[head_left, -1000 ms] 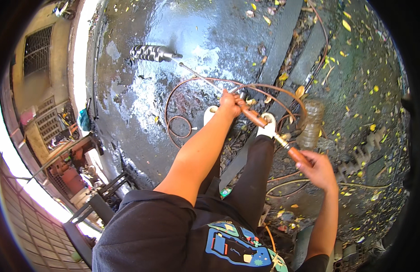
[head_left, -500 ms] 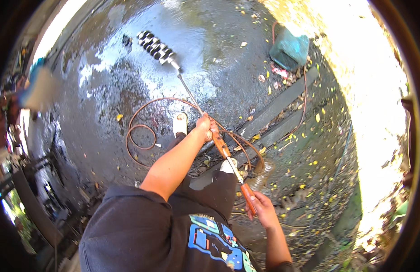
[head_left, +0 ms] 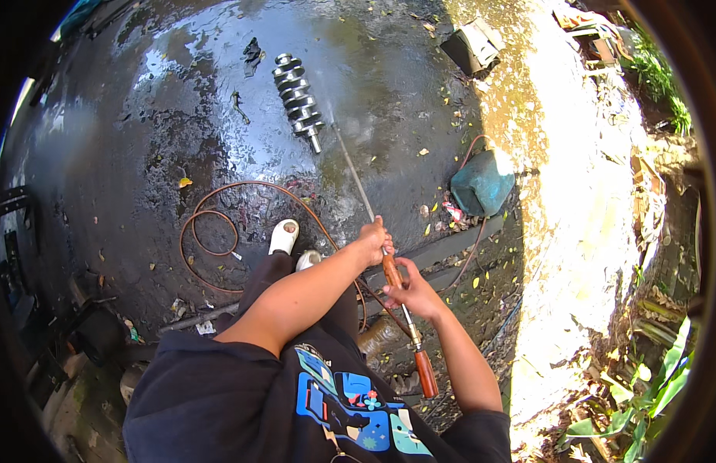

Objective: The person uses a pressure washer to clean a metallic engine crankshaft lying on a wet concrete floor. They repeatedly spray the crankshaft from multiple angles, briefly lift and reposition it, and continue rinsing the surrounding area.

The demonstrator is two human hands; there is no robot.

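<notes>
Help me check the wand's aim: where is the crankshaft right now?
In the head view, the crankshaft lies on wet ground, upper left of centre, between the metal wand to its lower right and a black scrap to its upper left.

Spray wand (head_left: pixel 351 165) near metal crankshaft (head_left: pixel 297 96)

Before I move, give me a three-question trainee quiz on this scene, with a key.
1. Which hand is nearer the crankshaft?
2. True or false: a hand grips the red handle at the rear of the lance.
3. In the picture, which lies to the right of the lance?
A) the crankshaft
B) the teal container
C) the hose loops

Key:
1. The left hand.
2. False: neither hand is on the red handle; the right hand is by the orange grip.
3. B.
</notes>
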